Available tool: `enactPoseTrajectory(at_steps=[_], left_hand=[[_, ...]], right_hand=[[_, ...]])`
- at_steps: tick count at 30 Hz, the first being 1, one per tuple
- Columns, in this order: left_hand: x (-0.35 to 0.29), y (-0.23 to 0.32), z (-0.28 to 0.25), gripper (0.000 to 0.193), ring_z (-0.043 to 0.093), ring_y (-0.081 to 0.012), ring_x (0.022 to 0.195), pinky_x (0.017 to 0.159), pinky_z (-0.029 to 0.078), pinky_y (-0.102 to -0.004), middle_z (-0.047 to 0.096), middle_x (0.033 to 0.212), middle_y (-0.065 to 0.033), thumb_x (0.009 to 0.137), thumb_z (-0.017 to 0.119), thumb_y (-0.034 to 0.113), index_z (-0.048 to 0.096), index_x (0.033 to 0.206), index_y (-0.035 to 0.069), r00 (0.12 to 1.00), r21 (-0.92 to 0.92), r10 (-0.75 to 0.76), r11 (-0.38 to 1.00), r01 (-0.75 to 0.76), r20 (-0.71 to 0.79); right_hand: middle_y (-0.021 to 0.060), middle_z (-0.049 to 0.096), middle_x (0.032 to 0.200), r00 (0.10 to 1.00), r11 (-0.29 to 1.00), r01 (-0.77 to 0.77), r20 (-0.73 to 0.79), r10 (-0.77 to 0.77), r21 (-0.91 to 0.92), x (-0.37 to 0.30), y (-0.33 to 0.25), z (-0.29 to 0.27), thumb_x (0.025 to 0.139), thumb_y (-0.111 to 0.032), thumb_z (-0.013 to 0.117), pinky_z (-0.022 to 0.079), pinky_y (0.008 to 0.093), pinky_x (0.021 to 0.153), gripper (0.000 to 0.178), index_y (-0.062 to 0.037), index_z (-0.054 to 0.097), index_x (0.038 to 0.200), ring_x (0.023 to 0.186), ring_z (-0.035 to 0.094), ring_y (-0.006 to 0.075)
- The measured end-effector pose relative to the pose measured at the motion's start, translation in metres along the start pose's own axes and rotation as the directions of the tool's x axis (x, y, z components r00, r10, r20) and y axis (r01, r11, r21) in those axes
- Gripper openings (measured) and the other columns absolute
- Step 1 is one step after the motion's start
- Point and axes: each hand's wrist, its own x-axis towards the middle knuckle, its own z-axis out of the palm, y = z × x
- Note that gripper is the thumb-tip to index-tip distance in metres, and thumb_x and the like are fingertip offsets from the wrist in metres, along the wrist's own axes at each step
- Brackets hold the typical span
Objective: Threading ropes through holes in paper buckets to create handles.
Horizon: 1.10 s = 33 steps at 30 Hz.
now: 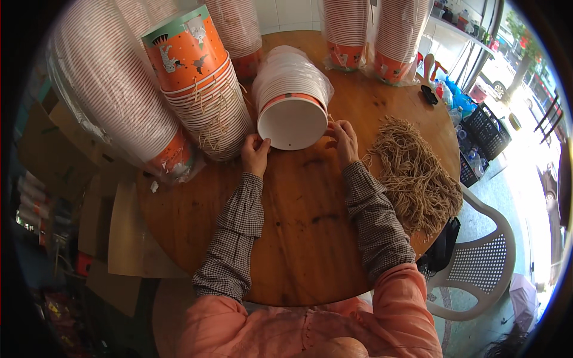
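Several flattened-looking pieces of cardboard (131, 230) stand at the far left, beside the round wooden desk (298, 238). On the desk's left side leans a tall wrapped stack (107, 89) of paper buckets, nested presumably to save room, its clear plastic probably keeping them together and clean. Just beside it, an unwrapped bucket stack (185, 53) stands mouth-down, orange and green at the top, with pale cord loops (209, 128) hanging down its side; nesting this way lets the loops drop outside the rims.

The left hand (255, 154) pinches the near left rim of a white-lined bucket (292, 123), thumb to the front. This bucket is the end one of a plastic-covered row lying on its side at the desk's middle, its mouth turned toward the person, likely so that both sides of the rim are easy to reach. The right hand (346, 142) curls at the opposite side of the rim, by a short pale strand; I cannot tell whether it grips strand or rim.

Two more wrapped stacks (370, 36) stand behind, out of the working space. At right, a loose heap of tan cords (415, 173) lies near the right forearm, probably for easy reach. Beyond the desk is a plastic chair (482, 262).
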Motion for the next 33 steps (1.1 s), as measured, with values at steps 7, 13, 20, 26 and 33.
enactPoseTrajectory(at_steps=[7,13,20,26,33], left_hand=[[-0.048,0.004,-0.019,0.040,0.056,-0.0253,0.103,0.090,0.047,-0.0415,0.054,0.117,-0.0164,0.088,0.063,0.017,0.048,0.120,-0.001,0.886,0.046,0.421,0.906,-0.420,-0.194],[-0.116,0.047,0.001,0.053,0.047,-0.0356,0.122,0.103,0.038,-0.0435,0.048,0.130,-0.0204,0.086,0.066,0.014,0.042,0.131,0.000,0.736,0.381,0.670,0.660,-0.648,0.091],[-0.115,0.044,-0.006,0.055,0.054,-0.0313,0.116,0.098,0.044,-0.0395,0.056,0.122,-0.0193,0.086,0.068,0.017,0.044,0.131,-0.002,0.797,0.384,0.547,0.699,-0.604,0.258],[-0.133,0.054,0.019,0.042,0.057,-0.0238,0.112,0.095,0.046,-0.0356,0.059,0.118,-0.0152,0.092,0.061,0.015,0.047,0.129,-0.002,0.889,-0.040,0.407,0.912,-0.408,0.210],[-0.131,0.054,0.000,0.028,0.058,-0.0140,0.100,0.087,0.048,-0.0285,0.059,0.109,-0.0078,0.093,0.057,0.008,0.050,0.119,-0.002,0.961,0.056,0.156,0.983,-0.173,0.227]], right_hand=[[0.0126,0.064,0.109,0.994,0.989,-0.099,0.061,0.093,0.110,-0.061,-0.023,0.028,0.102,-0.025,0.042,0.051,0.0279,0.058,0.014,-0.0115,0.043,0.103,0.072,0.067,0.0184],[0.0143,0.067,0.101,0.975,0.999,-0.021,0.224,0.009,0.049,-0.104,-0.025,0.027,0.103,-0.024,0.040,0.053,0.0278,0.066,0.014,-0.0100,0.041,0.102,0.083,0.067,0.0197],[0.0117,0.065,0.106,0.975,0.976,0.203,0.115,-0.193,-0.083,-0.118,-0.025,0.036,0.100,-0.014,0.048,0.052,0.0272,0.069,0.011,-0.0032,0.050,0.099,0.088,0.063,0.0135],[0.0110,0.064,0.110,0.909,0.898,0.417,0.042,-0.415,-0.140,-0.122,-0.036,0.042,0.097,-0.006,0.050,0.047,0.0299,0.091,0.007,0.0001,0.053,0.098,0.102,0.058,0.0160],[0.0139,0.064,0.096,0.885,0.827,0.446,0.307,-0.350,-0.344,-0.146,-0.041,0.066,0.091,-0.006,0.058,0.051,0.0332,0.079,0.008,0.0005,0.057,0.096,0.093,0.064,0.0250]])
